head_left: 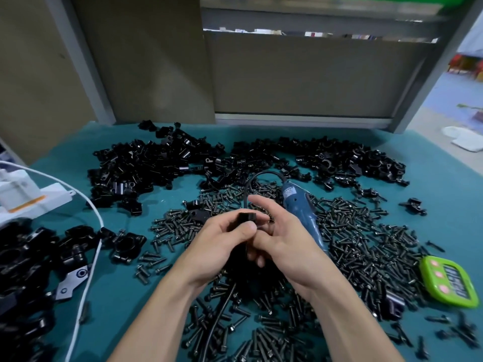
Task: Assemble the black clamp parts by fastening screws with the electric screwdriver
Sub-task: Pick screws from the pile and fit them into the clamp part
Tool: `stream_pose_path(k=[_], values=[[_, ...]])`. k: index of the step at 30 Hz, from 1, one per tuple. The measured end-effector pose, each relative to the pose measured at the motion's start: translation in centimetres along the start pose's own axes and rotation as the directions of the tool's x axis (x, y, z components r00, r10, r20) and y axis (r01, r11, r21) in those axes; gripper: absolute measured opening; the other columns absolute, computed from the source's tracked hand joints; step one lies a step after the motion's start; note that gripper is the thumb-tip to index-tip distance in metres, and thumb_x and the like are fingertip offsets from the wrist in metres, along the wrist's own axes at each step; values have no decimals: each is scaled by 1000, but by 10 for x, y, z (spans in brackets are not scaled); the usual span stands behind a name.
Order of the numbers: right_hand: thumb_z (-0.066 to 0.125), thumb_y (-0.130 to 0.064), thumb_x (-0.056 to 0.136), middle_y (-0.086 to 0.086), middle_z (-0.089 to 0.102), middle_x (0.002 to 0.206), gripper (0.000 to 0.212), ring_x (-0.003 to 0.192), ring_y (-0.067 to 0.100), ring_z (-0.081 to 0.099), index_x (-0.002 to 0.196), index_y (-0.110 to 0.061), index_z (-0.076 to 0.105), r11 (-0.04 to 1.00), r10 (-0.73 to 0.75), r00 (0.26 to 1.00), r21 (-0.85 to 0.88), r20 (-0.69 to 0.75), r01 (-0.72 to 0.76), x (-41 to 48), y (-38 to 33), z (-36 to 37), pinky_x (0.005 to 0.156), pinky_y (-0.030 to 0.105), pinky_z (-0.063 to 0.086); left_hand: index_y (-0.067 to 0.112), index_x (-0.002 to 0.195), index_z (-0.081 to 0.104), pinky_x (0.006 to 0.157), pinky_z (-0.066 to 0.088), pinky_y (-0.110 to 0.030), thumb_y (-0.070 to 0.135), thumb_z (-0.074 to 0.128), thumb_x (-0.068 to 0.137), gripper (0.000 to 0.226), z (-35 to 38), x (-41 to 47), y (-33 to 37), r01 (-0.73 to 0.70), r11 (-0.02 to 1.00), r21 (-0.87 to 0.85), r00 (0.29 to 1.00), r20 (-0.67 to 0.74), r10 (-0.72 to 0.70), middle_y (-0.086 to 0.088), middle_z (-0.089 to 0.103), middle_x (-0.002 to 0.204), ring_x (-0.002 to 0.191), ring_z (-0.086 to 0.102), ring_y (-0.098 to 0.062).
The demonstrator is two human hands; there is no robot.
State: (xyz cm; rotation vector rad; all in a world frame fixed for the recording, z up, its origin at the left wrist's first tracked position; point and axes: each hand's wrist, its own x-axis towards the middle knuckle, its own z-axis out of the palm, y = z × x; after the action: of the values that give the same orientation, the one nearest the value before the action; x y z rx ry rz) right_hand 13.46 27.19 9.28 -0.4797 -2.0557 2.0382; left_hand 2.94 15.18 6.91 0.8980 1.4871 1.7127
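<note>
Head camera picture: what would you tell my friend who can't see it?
A left hand grips a black clamp part, the right hand close against it, above a teal table strewn with screws. A blue electric screwdriver lies behind the hands, with piles of black clamp parts farther back.

Screws (366, 246) and clamp parts (146, 165) crowd the table (431, 184).

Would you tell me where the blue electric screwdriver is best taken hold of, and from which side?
I would grip the electric screwdriver round its thick blue mid-body, coming from above and right with the right hand. It lies flat on the screws, cord end away; the left hand and black clamp part crowd its left side.
</note>
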Motion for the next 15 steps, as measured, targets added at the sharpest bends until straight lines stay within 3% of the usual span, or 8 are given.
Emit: stream_pose_path(k=[4, 6, 8, 11, 15], values=[[54, 21, 91, 5, 70, 100, 77, 72, 22, 62, 151, -28, 45, 1000, 11, 995, 25, 103, -14, -4, -3, -4, 62, 32, 51, 21, 109, 78, 64, 53, -27, 22, 58, 98, 23, -1, -2, 2, 2, 1000, -20, 1000, 26, -1, -23, 72, 82, 61, 64, -21], [52, 24, 88, 7, 70, 92, 78, 73, 21, 64, 147, -27, 49, 999, 6, 990, 50, 143, -13, -7, -7, -8, 64, 30, 52, 23, 103, 79, 60, 52, -25, 24, 59, 96, 21, 3, -1, 1, 2, 997, -71, 997, -72, -8, -28, 72, 90, 57, 60, -19], [55, 18, 90, 7, 72, 81, 66, 71, 21, 67, 135, -30, 57, 1000, 3, 997, 9, 81, -3, -6, -10, -8, 62, 29, 50, 24, 97, 78, 54, 50, -25, 24, 57, 100, 21, 11, 1, -2, -4, 993, -120, 985, -173, -17, -21, 74, 88, 56, 58, -19], [62, 2, 90, -1, 77, 80, 48, 64, 17, 67, 116, -38, 66, 984, -18, 993, -176, -114, -2, -3, -6, 1, 60, 29, 50, 20, 93, 76, 48, 50, -29, 18, 52, 107, 29, 23, 5, -6, -27, 992, -120, 947, -322, -13, -17, 78, 87, 60, 64, -25], [66, -20, 90, -13, 63, 53, 34, 47, 7, 52, 113, -45, 65, 803, -173, 966, -595, -194, 24, -1, 4, 7, 48, 14, 39, 26, 84, 75, 70, 58, -24, 4, 52, 105, 38, 24, 8, -11, -82, 996, 34, 897, -433, 89, -6, 79, 89, 81, 75, -19]])
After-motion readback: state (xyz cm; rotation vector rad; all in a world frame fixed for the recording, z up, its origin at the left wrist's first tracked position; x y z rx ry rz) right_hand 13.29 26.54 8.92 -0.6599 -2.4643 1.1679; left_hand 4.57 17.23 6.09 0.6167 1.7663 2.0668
